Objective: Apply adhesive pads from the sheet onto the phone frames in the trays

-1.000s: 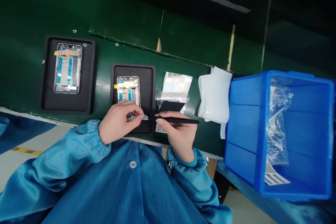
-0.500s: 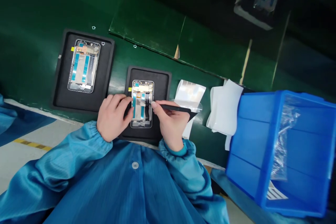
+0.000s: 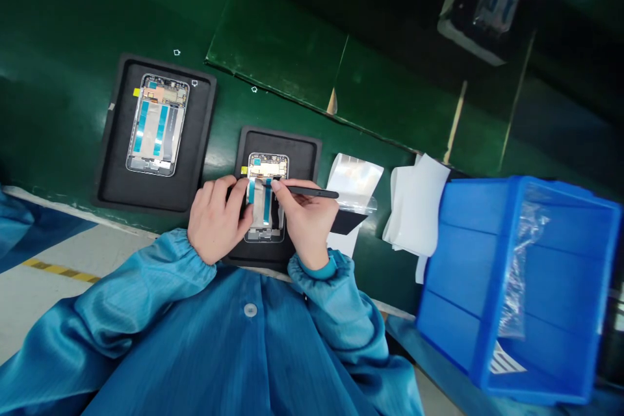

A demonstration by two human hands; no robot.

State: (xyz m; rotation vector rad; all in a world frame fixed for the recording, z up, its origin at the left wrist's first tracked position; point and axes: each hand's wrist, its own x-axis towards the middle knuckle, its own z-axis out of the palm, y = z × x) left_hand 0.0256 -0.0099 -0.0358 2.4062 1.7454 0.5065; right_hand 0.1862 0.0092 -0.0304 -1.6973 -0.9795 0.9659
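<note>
An open phone frame (image 3: 266, 198) with blue strips lies in a black foam tray (image 3: 302, 156) in front of me. My left hand (image 3: 219, 221) rests on the frame's left edge, fingers curled against it. My right hand (image 3: 302, 221) pinches black tweezers (image 3: 307, 192), whose tip touches the upper middle of the frame. Both sleeves are blue.
A second phone frame (image 3: 156, 125) sits in another black tray (image 3: 112, 169) to the left. Clear film sheets (image 3: 353, 175) and white papers (image 3: 419, 208) lie to the right. A blue bin (image 3: 468, 312) with a plastic bag stands at the far right on the green bench.
My right hand has carried the tweezers left from beside the tray onto the frame, then up toward its top. My left hand shifted from the frame's lower end to its left edge.
</note>
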